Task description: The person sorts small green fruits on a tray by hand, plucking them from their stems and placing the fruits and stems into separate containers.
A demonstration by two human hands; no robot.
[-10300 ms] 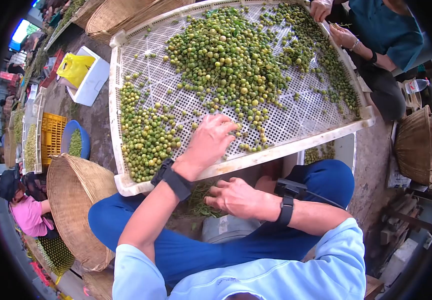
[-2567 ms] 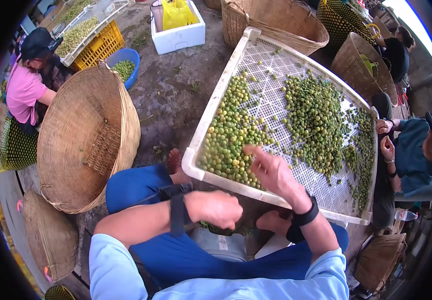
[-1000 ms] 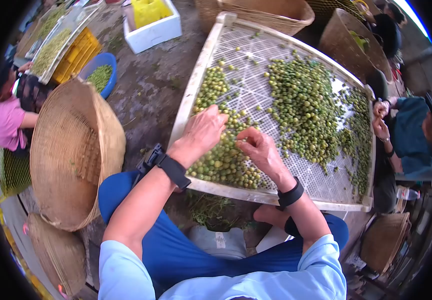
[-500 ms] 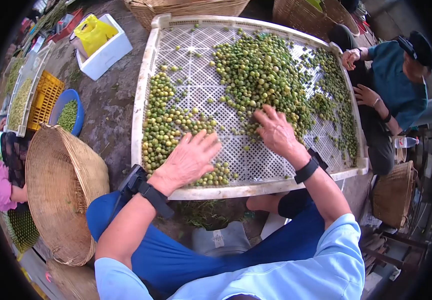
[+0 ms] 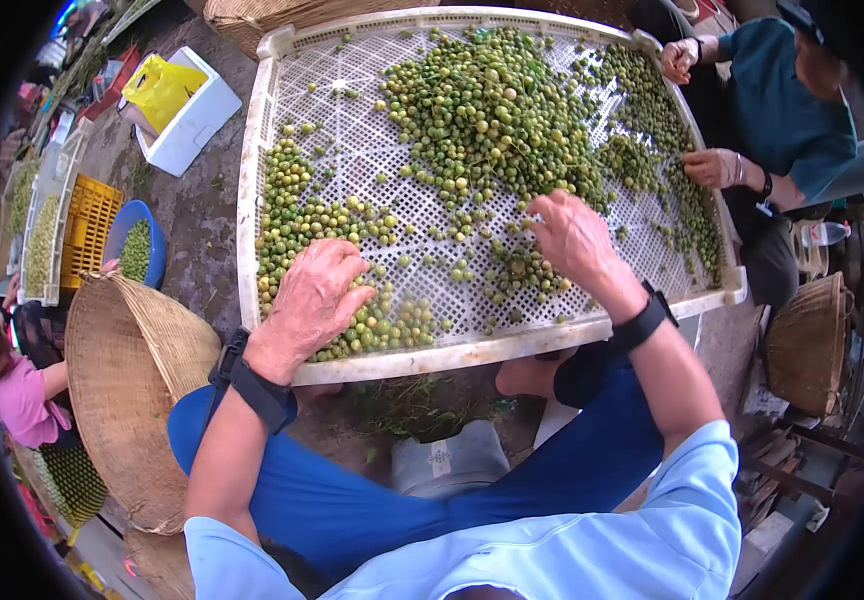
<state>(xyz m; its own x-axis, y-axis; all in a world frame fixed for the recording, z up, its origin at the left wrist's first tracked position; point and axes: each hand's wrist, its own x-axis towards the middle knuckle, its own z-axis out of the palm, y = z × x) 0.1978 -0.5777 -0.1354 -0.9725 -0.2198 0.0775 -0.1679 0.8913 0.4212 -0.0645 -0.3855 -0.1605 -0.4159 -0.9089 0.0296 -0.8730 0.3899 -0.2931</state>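
Newly spread green fruits (image 5: 524, 272) lie at 6 o'clock on the mesh tray (image 5: 512, 345), loosened from the 12 o'clock heap (image 5: 487, 110), with the left hand (image 5: 314, 296), thumb parted, over the 8 o'clock pile (image 5: 324, 218) and the right hand (image 5: 577, 240) bent-fingered at 4 o'clock, its hold unclear.

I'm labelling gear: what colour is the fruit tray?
White; the tray shows best in the head view.

Round green and yellowish fruits (image 5: 492, 120) are carried by a white tray (image 5: 472, 351), heaped towards its middle and spread along its left and right sides (perforated mesh (image 5: 357, 170) is bared between). On the floor (image 5: 195, 225) to the left of the tray, a white box (image 5: 197, 125), a blue basin (image 5: 158, 245) and a wicker basket (image 5: 122, 375) are set.
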